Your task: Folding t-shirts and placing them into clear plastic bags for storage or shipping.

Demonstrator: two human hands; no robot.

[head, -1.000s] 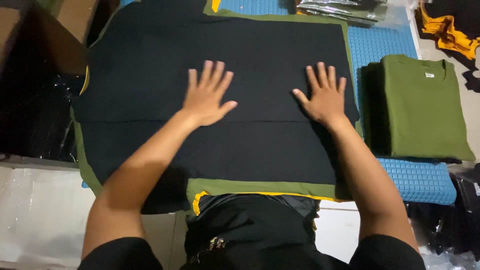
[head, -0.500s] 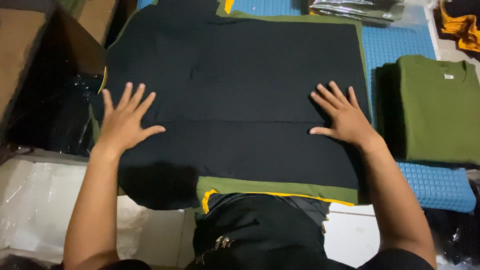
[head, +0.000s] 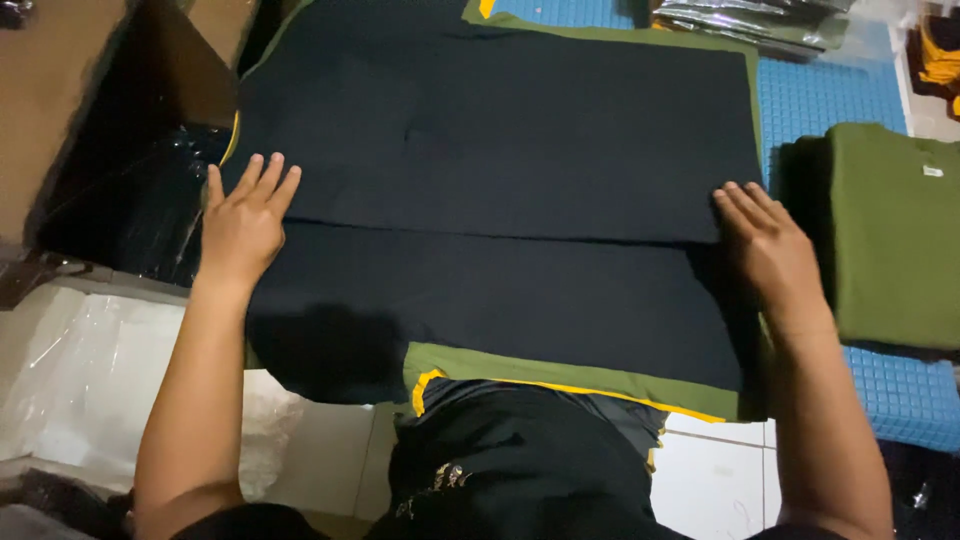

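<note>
Left hand [head: 240,222] lies flat, fingers spread, palm down on the left edge of the black shirt [head: 500,190] — not pinching anything. Right hand [head: 772,250] is also flat, fingers close together, at the shirt's right edge beside the fold line; whether its fingertips are tucked under the cloth I cannot tell. The black shirt lies spread across the middle of the blue mat [head: 820,100], on top of a green shirt [head: 560,375] whose border shows along the near and far sides, with a yellow one [head: 425,385] peeking out beneath that.

Risks, as I judge them: both hands sit at the outer edges, so the middle is unpinned — a pull from either side could drag the fold crooked or bunch the cloth. The layers below are loose; sliding the black shirt may shift the green one with it. The shirt's left part overhangs the mat's left edge near the dark box [head: 140,190], so it could slip off. The folded green stack [head: 890,240] lies just beside the right hand — a wide sweep could knock it.
</note>
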